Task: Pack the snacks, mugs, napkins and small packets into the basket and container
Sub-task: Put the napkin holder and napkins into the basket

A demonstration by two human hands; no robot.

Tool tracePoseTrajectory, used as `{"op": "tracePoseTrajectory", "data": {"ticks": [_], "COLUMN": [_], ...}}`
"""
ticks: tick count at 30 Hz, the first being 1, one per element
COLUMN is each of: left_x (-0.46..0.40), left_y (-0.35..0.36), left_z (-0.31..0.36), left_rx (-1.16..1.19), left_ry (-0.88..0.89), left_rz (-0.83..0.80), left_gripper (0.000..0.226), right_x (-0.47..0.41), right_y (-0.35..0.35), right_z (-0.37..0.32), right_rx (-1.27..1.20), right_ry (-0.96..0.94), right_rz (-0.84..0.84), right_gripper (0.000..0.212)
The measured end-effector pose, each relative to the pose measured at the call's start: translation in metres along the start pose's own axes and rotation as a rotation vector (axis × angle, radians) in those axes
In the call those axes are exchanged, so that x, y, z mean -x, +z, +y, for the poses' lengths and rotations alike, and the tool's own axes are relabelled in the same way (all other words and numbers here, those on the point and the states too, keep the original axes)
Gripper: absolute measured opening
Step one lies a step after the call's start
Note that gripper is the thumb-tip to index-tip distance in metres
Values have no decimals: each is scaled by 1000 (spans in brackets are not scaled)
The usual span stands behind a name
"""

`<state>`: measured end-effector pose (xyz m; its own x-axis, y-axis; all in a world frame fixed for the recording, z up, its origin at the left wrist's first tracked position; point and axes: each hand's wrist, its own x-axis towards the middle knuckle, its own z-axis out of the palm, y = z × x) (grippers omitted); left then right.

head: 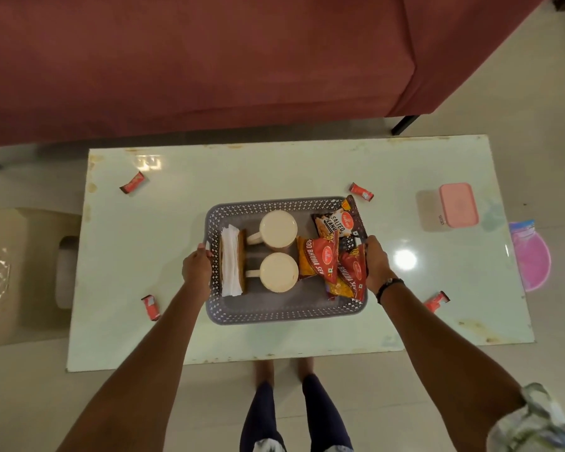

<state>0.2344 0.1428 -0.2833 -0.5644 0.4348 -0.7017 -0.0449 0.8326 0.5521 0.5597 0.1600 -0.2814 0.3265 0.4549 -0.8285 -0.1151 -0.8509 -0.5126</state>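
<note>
basket (284, 309), frame centre, mugs aboard: weighty, breakable | left hand (196, 269), right hand (377, 264) grip both side rims | keep level

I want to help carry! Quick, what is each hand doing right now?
Left hand: grips the left end of the grey basket.
Right hand: grips the basket's right end, beside the snack bags.

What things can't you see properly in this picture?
All from the head view:
- Pink-lidded container: the lid hides what is inside.
- Left hand and right hand on the basket: fingertips hidden by its side rims.
- Two mugs: contents unclear.
- Small red packets: print too small.
- Sofa: cut off by the top edge.
</note>
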Motion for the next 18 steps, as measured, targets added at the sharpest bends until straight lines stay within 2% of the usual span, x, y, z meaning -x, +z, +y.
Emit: {"op": "tracePoseTrajectory", "data": {"ticks": [18], "left_x": [-22], "left_y": [6], "left_z": [16], "left_rx": [19], "left_ry": [2], "left_rz": [-19], "left_gripper": [40], "right_x": [-25], "right_y": [11], "right_z": [-16], "right_rx": [-50], "right_ry": [-36], "right_rz": [-27], "right_gripper": [36]}}
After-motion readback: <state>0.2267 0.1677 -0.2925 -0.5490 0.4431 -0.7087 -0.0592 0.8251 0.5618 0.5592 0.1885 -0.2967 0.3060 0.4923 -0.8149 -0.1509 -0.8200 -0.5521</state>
